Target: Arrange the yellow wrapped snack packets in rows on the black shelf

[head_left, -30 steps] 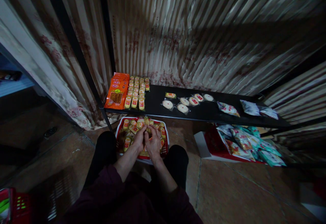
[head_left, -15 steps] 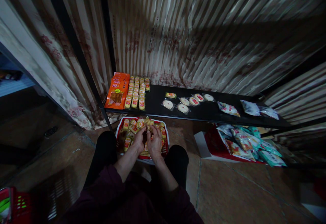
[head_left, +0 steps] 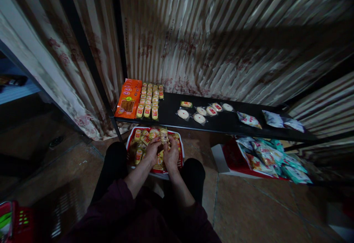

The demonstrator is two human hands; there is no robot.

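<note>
Over a red and white basket [head_left: 181, 153] between my knees, I hold a small yellow wrapped cake [head_left: 163, 134] with its face up. My right hand [head_left: 171, 156] grips its lower end and right side. My left hand [head_left: 152, 150] is closed at its left edge, the fingertips partly hidden. More wrapped cakes [head_left: 138, 156] with red and yellow labels lie loose in the basket under and around both hands.
A low black shelf [head_left: 169, 104] holds orange snack packs [head_left: 128, 99], rows of wrapped cakes [head_left: 147, 103], round wrapped biscuits [head_left: 199, 118] and white bags [head_left: 249, 120]. Below it at right, a red and white box [head_left: 231, 158] carries several snack bags. A red basket [head_left: 23, 221] stands at lower left.
The cake in my hands has turned from edge-on to showing its broad face. My right hand has shifted slightly right, and the hands are a little farther apart.
</note>
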